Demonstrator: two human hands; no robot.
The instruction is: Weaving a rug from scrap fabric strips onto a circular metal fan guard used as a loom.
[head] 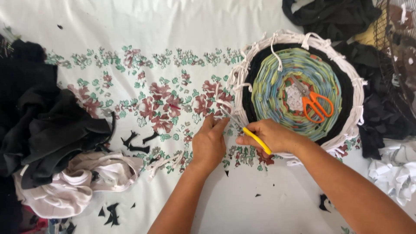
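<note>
Gripping a yellow-handled metal tool [247,128] in closed right hand [271,135] at lower centre, pinching a white fabric strip [224,104] with curled left hand [209,143] fingers, beside round woven rag rug [299,84] centre right, orange-handled scissors [315,104] lying on rug.

A heap of black fabric [47,125] is slumping at my left over a crumpled white garment [82,182], all lying on the pale sheet [143,26] with its band of red and green flowers. Black offcuts [138,143] are lying scattered across that print, and more black scraps [110,213] are sitting lower down. Orange-handled scissors [315,104] are resting in the middle of the weave, more black cloth [333,15] is bunching along the top edge, and white rags [396,171] are piling at my right.
</note>
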